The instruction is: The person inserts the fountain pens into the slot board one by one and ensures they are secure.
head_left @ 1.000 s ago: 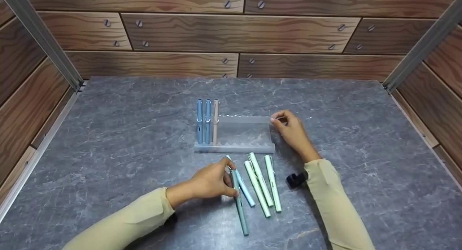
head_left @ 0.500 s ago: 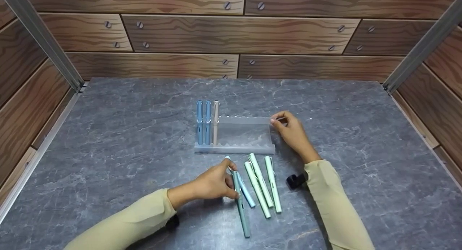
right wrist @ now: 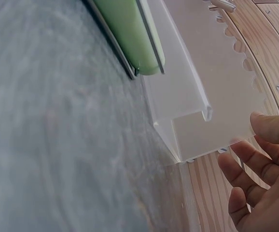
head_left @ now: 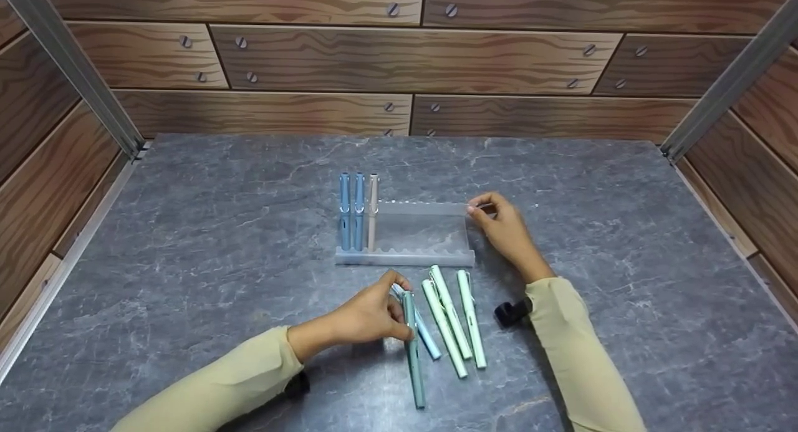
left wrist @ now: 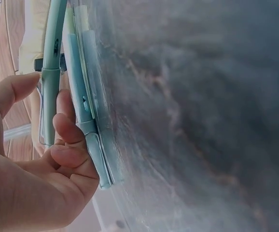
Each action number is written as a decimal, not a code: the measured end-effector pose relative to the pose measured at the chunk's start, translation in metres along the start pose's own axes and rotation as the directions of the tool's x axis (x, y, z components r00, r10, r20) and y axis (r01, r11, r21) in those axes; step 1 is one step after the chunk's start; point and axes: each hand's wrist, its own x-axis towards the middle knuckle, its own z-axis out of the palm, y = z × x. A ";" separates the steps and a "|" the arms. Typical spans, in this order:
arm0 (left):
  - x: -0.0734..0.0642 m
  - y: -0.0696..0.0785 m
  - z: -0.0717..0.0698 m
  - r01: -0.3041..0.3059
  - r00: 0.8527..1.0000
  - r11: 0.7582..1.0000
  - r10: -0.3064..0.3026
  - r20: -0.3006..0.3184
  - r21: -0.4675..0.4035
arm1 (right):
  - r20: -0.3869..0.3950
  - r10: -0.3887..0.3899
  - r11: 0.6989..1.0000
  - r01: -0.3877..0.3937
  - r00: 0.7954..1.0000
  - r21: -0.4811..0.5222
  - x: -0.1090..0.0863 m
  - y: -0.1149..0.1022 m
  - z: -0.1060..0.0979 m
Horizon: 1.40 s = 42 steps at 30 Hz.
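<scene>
My left hand (head_left: 368, 313) pinches a dark green pen (head_left: 414, 369) between thumb and fingers, lifted off the table with its cap end at the fingers. Beneath that hand lies a light blue pen (head_left: 428, 340), partly hidden by it; the left wrist view shows this blue pen (left wrist: 76, 72) close beside the curled lower fingers. At the clear pen rack (head_left: 430, 258), my right hand (head_left: 508, 232) grips the upper right corner between thumb and forefinger. Two blue pens (head_left: 352, 226) and a beige pen (head_left: 373, 223) stand in the rack's left slots.
Several light green pens (head_left: 444, 329) lie in front of the rack, between the two hands. A black strap piece (head_left: 512, 312) shows at the right sleeve. Wood-patterned panels (head_left: 411, 58) wall the grey marbled table (head_left: 218, 232) at back and sides.
The lower end of the dark green pen has swung slightly left in my left hand. My right hand stays on the rack's corner, and the rack has not moved.
</scene>
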 end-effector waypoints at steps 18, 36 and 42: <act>-0.003 0.016 -0.018 -0.106 0.993 0.993 0.104 -0.054 -0.048 | 0.016 -0.005 1.000 0.005 1.000 -0.009 -0.001 0.001 -0.001; -0.002 0.042 -0.039 -0.245 0.960 0.969 0.240 -0.145 -0.017 | 0.042 0.018 1.000 -0.018 0.999 0.008 -0.001 -0.001 -0.002; 0.005 0.045 -0.045 -0.281 0.942 0.960 0.279 -0.188 0.016 | 0.042 0.019 1.000 -0.020 0.999 0.012 -0.002 -0.002 -0.002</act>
